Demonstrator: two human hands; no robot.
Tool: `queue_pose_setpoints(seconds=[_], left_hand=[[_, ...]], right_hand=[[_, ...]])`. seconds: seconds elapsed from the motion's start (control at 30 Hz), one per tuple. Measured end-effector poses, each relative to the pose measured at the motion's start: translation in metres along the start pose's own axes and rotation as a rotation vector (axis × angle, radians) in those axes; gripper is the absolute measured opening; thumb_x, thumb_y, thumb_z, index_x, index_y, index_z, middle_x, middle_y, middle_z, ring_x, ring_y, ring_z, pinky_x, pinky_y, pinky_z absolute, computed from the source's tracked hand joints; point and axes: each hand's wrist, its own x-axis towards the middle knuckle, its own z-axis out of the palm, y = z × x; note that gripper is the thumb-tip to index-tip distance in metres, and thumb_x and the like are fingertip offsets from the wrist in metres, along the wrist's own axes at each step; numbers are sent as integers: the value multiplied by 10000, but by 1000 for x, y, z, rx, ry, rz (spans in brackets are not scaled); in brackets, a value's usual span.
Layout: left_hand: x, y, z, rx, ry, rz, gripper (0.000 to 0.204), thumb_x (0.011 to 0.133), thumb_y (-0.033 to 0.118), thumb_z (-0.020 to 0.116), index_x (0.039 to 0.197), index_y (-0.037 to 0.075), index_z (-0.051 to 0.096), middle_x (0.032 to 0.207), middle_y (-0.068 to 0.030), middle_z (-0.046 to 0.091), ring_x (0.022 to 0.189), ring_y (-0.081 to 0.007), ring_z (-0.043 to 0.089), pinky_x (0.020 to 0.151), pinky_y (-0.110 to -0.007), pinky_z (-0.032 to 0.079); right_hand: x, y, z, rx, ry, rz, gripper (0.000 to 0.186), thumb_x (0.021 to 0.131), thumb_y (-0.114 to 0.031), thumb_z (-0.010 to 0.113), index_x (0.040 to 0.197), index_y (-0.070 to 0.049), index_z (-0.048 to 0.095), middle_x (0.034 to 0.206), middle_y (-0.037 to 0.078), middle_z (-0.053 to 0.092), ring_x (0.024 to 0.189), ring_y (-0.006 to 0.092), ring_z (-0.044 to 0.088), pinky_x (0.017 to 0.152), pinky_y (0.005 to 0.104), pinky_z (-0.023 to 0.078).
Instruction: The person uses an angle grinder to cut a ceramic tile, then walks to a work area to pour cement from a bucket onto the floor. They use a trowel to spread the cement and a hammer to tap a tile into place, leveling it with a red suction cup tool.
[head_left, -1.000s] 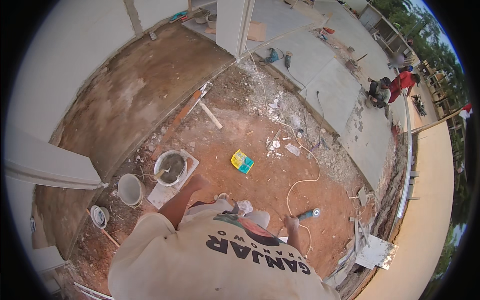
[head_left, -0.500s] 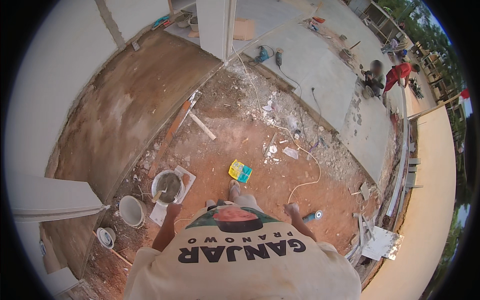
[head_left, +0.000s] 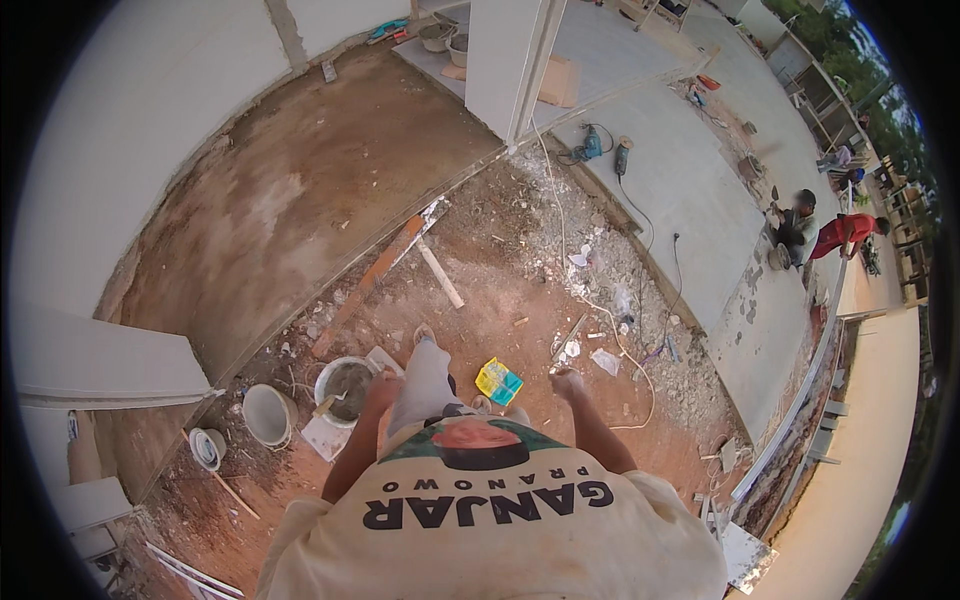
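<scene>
My left hand [head_left: 383, 384] hangs beside the mortar bucket [head_left: 322, 381], overlapping its right side in the view; its fingers are too small to read. In that bucket sits grey wet mortar [head_left: 350, 388], with a trowel [head_left: 325, 405] resting at its left side. My right hand [head_left: 568, 384] is held out in front of me, fingers curled in, with nothing visible in it. Between my hands, on the dirt, lies a yellow and teal packet [head_left: 499, 381]. One sandaled foot [head_left: 424, 333] is stepped forward.
An empty-looking bucket [head_left: 268, 416] and a small pail [head_left: 207, 449] stand at left. Ahead lie a wooden plank [head_left: 370, 285] and a pale stick [head_left: 440, 272]. A cable [head_left: 640, 372] crosses the rubble at right. Power tools [head_left: 592, 143] rest on the concrete slab [head_left: 690, 215]; two people work far right.
I have stepped forward, one leg swinging ahead. The packet and buckets now sit closer to my body. My right hand has swung forward and inward.
</scene>
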Motion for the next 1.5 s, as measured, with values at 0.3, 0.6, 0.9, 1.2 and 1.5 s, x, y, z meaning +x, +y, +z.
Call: queue_pose_setpoints(seconds=[0.3,0.6,0.9,1.2,1.5], left_hand=[[145,-68,-106,614,-241,105,241,833,243,657,992,73,722,842,-134,739,727,-309,710,680,-440,563],[315,-64,-240,720,-132,221,184,871,197,608,919,93,751,844,-127,739,748,-224,707,680,-385,548],[377,27,-268,-456,-57,-271,301,828,261,725,950,-14,704,725,-114,678,670,-196,667,567,-352,523],[492,182,-296,-397,-232,-393,364,852,289,736,1038,-17,672,821,-94,674,667,-182,641,568,-326,519],[646,355,-461,-266,-211,-394,328,853,297,732,982,0,680,776,-72,651,644,-148,602,547,-310,494]], right_hand=[[108,-210,28,103,-108,-13,332,839,-273,735,964,34,709,717,95,688,600,182,657,540,330,524],[220,-370,-11,291,-22,-5,424,788,-363,722,1033,-18,748,1029,238,728,1026,356,694,923,426,535],[245,-502,23,-459,-82,-237,391,847,-381,571,914,-49,767,994,237,719,964,367,709,822,471,540],[394,-644,2,-472,-184,-135,373,805,-340,639,931,-8,754,1019,277,704,1014,389,688,882,464,538],[469,-925,-67,-63,-129,-168,418,805,-405,722,1017,-46,746,976,184,742,976,308,707,874,408,543]])
